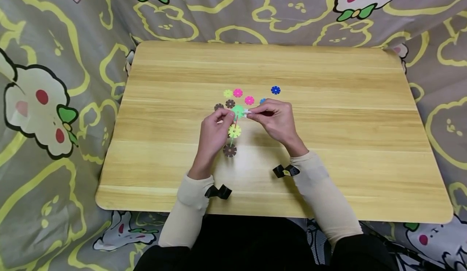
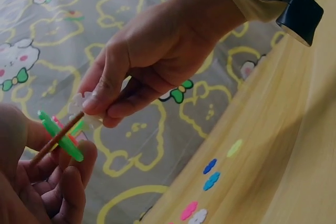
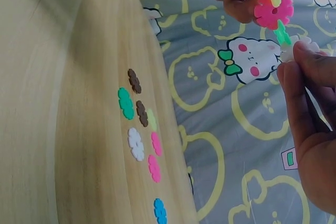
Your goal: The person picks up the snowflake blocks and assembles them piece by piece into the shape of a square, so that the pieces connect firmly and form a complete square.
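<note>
My left hand [image 1: 215, 131] holds a chain of interlocked plastic snowflake discs between thumb and fingers. Toward my body, the chain shows a yellow disc [image 1: 234, 131] and a brown disc [image 1: 230, 150]. A pink disc [image 3: 274, 10] and a green disc [image 3: 282, 34] form part of it in the right wrist view. Thumb and fingertips of my right hand [image 1: 277, 119] pinch a white snowflake disc [image 3: 287, 52] at the green disc's edge. Whether their slots are fully engaged is hidden by the fingers. Both hands are raised above the table.
Loose discs lie on the wooden table [image 1: 328, 141] beyond the hands: pink [image 1: 238, 93], yellow-green [image 1: 228, 93], brown [image 1: 230, 103] and dark blue [image 1: 275, 90] among them. A green disc [image 3: 126, 103] and a white one [image 3: 136, 144] lie there too. Patterned curtain [image 1: 233, 11] surrounds the table.
</note>
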`<state>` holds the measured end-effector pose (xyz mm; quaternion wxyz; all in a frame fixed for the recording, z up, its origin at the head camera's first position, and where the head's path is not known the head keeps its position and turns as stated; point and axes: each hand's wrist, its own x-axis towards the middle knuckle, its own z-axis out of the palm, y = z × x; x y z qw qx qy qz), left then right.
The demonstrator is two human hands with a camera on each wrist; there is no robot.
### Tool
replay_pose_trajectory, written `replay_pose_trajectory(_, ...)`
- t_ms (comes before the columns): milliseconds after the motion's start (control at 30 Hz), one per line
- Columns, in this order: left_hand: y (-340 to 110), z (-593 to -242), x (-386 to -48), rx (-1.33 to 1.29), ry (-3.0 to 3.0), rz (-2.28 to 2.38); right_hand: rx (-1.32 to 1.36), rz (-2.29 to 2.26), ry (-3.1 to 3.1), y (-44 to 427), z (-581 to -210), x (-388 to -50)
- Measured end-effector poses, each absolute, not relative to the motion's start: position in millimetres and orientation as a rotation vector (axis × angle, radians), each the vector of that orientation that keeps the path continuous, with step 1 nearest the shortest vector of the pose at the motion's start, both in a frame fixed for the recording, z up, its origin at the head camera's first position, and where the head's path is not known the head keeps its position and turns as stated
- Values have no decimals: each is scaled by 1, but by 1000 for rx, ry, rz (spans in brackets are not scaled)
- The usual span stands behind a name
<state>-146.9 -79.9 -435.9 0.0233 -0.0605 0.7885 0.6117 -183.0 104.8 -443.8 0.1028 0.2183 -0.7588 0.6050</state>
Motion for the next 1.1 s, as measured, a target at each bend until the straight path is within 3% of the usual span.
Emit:
replay_pose_trajectory(433,-81,-432,-148,-279,2230,2036,653,1776,-2251,102,-444,-181)
replay_pose_trajectory(1100,-83,-427,-147,-204,2076,2153,698,1836,-2180,99,-442,-178)
